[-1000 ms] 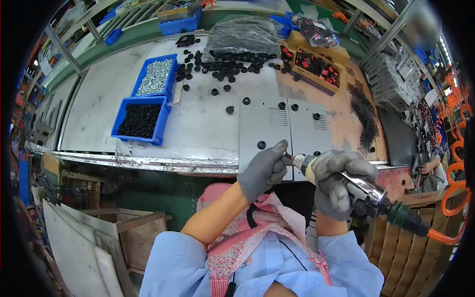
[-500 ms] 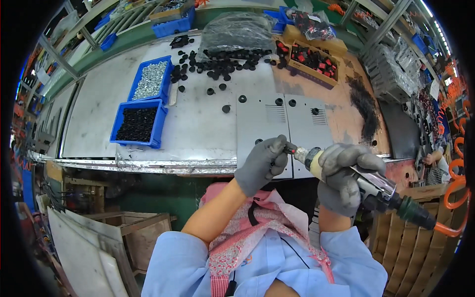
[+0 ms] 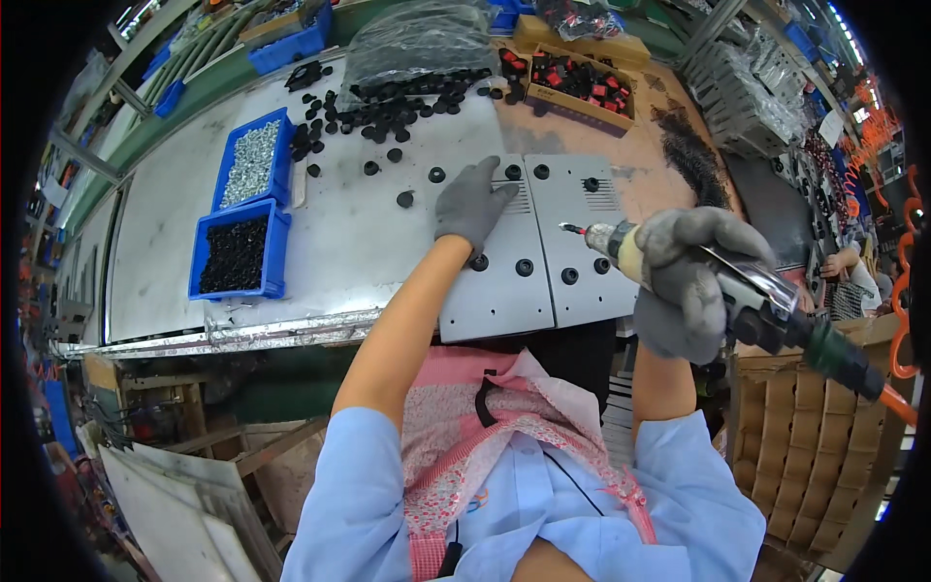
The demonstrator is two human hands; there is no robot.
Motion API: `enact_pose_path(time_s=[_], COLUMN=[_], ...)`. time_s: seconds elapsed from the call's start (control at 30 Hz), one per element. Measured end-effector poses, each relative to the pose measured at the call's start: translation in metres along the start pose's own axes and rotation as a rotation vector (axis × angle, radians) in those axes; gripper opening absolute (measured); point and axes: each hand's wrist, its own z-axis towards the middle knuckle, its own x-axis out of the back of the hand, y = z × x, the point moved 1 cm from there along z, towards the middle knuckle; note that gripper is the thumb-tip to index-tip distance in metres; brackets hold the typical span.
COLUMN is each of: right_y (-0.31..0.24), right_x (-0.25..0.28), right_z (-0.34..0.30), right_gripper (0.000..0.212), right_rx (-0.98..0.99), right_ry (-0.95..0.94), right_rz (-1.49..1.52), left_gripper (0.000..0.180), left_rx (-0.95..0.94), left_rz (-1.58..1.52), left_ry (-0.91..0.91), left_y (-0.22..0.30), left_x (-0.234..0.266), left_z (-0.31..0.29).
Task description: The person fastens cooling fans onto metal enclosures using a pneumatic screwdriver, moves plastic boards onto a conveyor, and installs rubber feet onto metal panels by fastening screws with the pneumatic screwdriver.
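Two light grey metal panels with slotted vents, a left panel [image 3: 497,303] and a right panel [image 3: 593,299], lie side by side at the table's front edge. Several round black feet, one of them a near foot [image 3: 525,267], sit on them. My gloved left hand [image 3: 472,206] rests at the left panel's far left part, fingers stretched out beside a black foot [image 3: 436,175]. My gloved right hand [image 3: 693,257] is wrapped round an air screwdriver [image 3: 752,278], held above the right panel. Its bit [image 3: 574,229] points left, with a small silvery piece at the tip.
Left on the table stand a blue bin [image 3: 281,254] of black parts and a blue bin [image 3: 285,160] of silvery fasteners. Loose black feet [image 3: 378,121] lie near a plastic bag [image 3: 417,48]. A cardboard box [image 3: 580,113] holds red and black parts. An orange air hose [image 3: 897,404] trails right.
My left hand has left the screwdriver's tip and reached forward onto the left panel, its fingers straightening. My right hand still grips the screwdriver. The whole view has shifted a little.
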Motion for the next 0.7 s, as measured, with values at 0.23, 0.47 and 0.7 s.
enact_pose_path(time_s=[0.23, 0.47, 0.7], right_y=[0.038, 0.126, 0.188], right_x=[-0.003, -0.004, 0.012], right_z=[0.017, 0.042, 0.029], right_gripper=[0.036, 0.017, 0.024], right_rx=[-0.149, -0.247, -0.354], right_ry=[0.074, 0.125, 0.071], right_rz=[-0.153, -0.096, -0.094], left_gripper=[0.033, 0.025, 0.023], left_rx=[0.111, -0.073, -0.066], left_rz=[-0.070, 0.152, 0.158], left_ry=[-0.082, -0.058, -0.034], left_y=[-0.008, -0.004, -0.006], left_x=[-0.013, -0.019, -0.025], left_z=[0.032, 0.028, 0.027])
